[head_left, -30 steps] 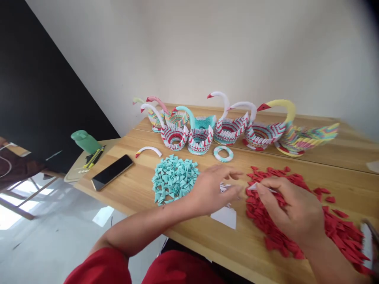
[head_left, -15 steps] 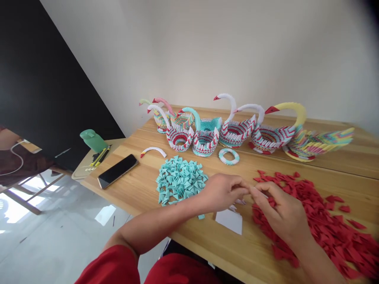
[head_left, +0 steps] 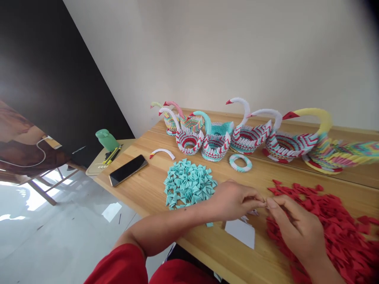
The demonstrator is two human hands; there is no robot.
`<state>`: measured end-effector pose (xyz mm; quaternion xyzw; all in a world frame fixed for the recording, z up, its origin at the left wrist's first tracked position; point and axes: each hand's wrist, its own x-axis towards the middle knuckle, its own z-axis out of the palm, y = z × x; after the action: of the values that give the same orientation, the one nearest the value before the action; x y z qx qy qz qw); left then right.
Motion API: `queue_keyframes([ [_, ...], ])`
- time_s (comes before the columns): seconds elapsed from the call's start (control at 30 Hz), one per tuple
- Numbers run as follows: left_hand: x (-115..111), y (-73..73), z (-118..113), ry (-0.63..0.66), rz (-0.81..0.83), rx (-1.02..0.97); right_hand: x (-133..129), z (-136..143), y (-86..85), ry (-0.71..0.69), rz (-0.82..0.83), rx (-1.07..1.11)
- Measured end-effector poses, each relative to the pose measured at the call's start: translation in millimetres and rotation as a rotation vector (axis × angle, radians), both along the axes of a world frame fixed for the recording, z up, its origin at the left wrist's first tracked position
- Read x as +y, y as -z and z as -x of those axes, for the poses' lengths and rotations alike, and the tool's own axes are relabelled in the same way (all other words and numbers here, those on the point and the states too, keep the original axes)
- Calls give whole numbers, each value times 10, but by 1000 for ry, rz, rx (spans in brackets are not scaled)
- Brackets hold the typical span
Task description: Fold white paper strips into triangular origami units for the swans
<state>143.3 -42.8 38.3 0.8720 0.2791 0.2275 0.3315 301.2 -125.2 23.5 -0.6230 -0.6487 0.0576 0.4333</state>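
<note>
Over the table, my left hand [head_left: 233, 200] pinches with thumb and index finger; whatever lies between them is too small to make out. Its fingertips meet those of my right hand [head_left: 299, 225], also closed in a pinch. Red folded paper pieces [head_left: 337, 221] are heaped under and beyond my right hand. Behind my left forearm is a pile of turquoise folded pieces [head_left: 189, 183]. White paper [head_left: 240, 233] lies below my hands, with small whitish pieces at its top edge, partly hidden by my left hand.
Several paper swans [head_left: 217, 148] stand along the back of the wooden table [head_left: 136, 197]. A turquoise and white ring [head_left: 240, 163], a curved white neck piece [head_left: 164, 150] and a phone [head_left: 128, 170] lie in front. At left are a green bottle [head_left: 107, 140], cutters [head_left: 111, 156] and another person [head_left: 26, 138].
The view has swung to the left, so the table and swans appear farther right. Both hands stay fingertip to fingertip in their pinches.
</note>
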Motion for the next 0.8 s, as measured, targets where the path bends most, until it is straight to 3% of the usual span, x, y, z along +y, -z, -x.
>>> queue_keyframes([
  [0.17, -9, 69, 20, 28, -45, -52, -38, -56, 47, -9, 10, -30],
  [0.43, -25, 142, 69, 35, 14, -73, 0, -175, 96, -58, -47, -182],
  [0.6, -55, 181, 64, 31, -50, -144, -8, -91, 63, -36, -30, -120],
  [0.8, -78, 159, 56, 26, -75, -90, -24, -15, 49, -48, 20, -73],
])
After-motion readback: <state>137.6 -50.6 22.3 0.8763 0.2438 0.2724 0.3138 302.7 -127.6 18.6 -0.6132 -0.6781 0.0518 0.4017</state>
